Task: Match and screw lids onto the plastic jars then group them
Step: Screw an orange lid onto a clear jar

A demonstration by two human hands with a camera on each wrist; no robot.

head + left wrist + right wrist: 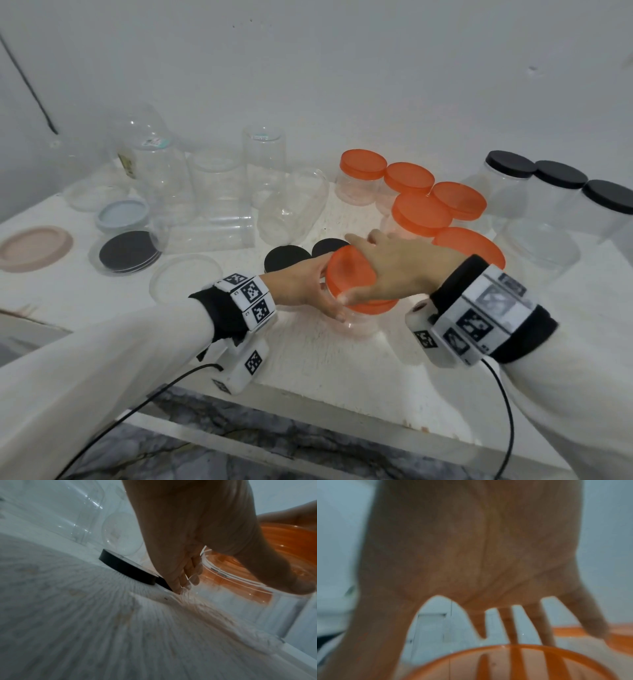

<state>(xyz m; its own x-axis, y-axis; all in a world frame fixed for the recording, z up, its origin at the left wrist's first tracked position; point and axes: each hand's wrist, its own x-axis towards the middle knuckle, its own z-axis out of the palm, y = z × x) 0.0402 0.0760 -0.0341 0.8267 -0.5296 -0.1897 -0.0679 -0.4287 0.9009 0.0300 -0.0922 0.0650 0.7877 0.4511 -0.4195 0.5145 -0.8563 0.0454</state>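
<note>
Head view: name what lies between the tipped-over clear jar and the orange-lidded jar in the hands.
Two loose black lids lie flat there, side by side, between the tipped jar and the orange-lidded jar. The head view shows both.

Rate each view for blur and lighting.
Head view: bright, mostly sharp, though the right wrist band smears. Left wrist view: dim, table streaked with blur, left hand shadowed against the jar. Right wrist view: right hand and orange lid both soft, out of focus.

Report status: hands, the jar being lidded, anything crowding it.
Left hand grips clear jar at its side. Right hand grips orange lid atop it. Two black lids lie close behind, not blocking.
</note>
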